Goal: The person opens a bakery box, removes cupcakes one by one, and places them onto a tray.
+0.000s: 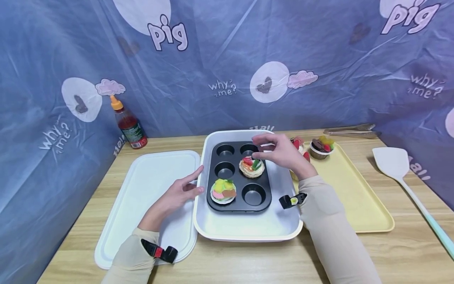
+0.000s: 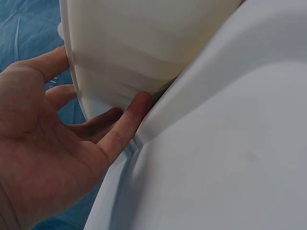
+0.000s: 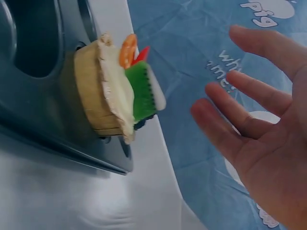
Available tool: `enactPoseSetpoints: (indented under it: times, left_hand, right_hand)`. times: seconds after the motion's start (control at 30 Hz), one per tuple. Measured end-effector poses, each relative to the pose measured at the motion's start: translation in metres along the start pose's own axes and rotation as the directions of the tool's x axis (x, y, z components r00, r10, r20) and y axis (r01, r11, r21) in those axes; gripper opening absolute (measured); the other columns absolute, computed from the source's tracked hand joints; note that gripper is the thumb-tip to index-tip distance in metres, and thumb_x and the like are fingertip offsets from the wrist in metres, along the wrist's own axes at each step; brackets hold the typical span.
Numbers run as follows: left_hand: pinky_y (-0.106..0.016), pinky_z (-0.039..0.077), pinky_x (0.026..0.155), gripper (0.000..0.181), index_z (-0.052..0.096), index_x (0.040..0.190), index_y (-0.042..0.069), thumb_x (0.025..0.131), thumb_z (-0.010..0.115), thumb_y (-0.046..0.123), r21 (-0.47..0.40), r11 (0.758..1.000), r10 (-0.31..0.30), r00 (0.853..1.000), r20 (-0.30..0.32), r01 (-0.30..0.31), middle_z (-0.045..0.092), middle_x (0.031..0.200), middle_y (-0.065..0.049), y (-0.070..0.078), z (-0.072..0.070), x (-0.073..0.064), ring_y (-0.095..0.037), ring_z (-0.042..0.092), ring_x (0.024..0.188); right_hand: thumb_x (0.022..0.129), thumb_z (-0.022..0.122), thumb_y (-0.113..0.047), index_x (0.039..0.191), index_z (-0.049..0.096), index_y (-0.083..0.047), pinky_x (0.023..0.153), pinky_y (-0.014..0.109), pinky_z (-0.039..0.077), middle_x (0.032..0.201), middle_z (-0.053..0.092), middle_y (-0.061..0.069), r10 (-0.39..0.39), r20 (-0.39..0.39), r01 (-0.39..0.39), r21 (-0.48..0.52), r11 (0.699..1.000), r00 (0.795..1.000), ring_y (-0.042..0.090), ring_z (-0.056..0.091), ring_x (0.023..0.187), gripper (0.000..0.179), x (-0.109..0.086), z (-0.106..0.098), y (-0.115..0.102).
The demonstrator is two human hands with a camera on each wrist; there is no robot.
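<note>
A dark muffin tin (image 1: 238, 185) lies inside a deep white basin (image 1: 248, 229). In its middle right cup sits a fruit tart (image 1: 251, 169) with red, green and orange pieces on cream. Another toy cake with yellow and pink topping (image 1: 223, 190) fills the front left cup. My right hand (image 1: 283, 152) hovers just over the fruit tart, its fingers spread and apart from it in the right wrist view. At the basin's left side is my left hand (image 1: 177, 196), fingers extended; the left wrist view shows fingertips against the basin's outer wall.
Left of the basin lies a white tray (image 1: 149, 173), with a sauce bottle (image 1: 131, 126) behind it. On the yellow tray (image 1: 354, 197) to the right stand a chocolate cupcake (image 1: 320, 149) and a partly hidden strawberry cake (image 1: 299, 144). Tongs (image 1: 351, 130) and a white spatula (image 1: 391, 161) lie farther right.
</note>
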State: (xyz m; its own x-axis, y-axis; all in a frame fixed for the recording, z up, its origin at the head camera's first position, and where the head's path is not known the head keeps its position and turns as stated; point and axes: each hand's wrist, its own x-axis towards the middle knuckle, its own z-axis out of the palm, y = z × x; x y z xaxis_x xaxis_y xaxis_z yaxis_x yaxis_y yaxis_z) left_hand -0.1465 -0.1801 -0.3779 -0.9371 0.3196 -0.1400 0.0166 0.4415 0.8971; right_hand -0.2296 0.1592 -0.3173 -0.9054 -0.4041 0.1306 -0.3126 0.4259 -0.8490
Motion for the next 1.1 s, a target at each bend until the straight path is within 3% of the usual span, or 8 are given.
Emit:
enactPoseSetpoints:
  times: [0.47, 0.8, 1.1]
  left_hand:
    - [-0.029, 0.052, 0.087, 0.069, 0.029, 0.160, 0.025, 0.101, 0.064, 0.024, -0.006, 1.000, -0.012, 1.000, -0.007, 0.012, 0.047, 0.153, -0.020, -0.002, 0.000, 0.001, -0.022, 0.063, 0.107]
    - [-0.030, 0.052, 0.087, 0.070, 0.029, 0.160, 0.027, 0.100, 0.065, 0.025, -0.008, 1.000, -0.019, 1.000, -0.012, 0.019, 0.045, 0.156, -0.016, -0.003, 0.001, 0.002, -0.023, 0.063, 0.109]
    - [-0.030, 0.052, 0.087, 0.070, 0.029, 0.160, 0.027, 0.100, 0.065, 0.025, -0.016, 1.000, -0.023, 1.000, -0.009, 0.023, 0.046, 0.155, -0.017, -0.003, 0.001, 0.003, -0.023, 0.063, 0.109]
  right_hand:
    - [0.082, 0.085, -0.019, 0.140, 0.060, -0.007, 0.108, 0.051, 0.046, 0.142, 0.059, 0.018, 0.039, 0.121, -0.021, -0.147, 0.989, 0.992, 0.038, 0.054, 0.132, 0.064, 0.006, 0.011, 0.015]
    - [0.078, 0.086, -0.014, 0.139, 0.060, -0.004, 0.100, 0.049, 0.052, 0.140, 0.060, 0.019, 0.029, 0.178, -0.001, -0.155, 0.988, 0.984, 0.033, 0.058, 0.125, 0.066, 0.006, 0.013, 0.021]
    - [0.079, 0.085, -0.010, 0.136, 0.062, -0.003, 0.096, 0.045, 0.055, 0.130, 0.066, 0.015, 0.031, 0.180, -0.003, -0.156, 0.988, 0.983, 0.031, 0.060, 0.120, 0.063, 0.005, 0.014, 0.025]
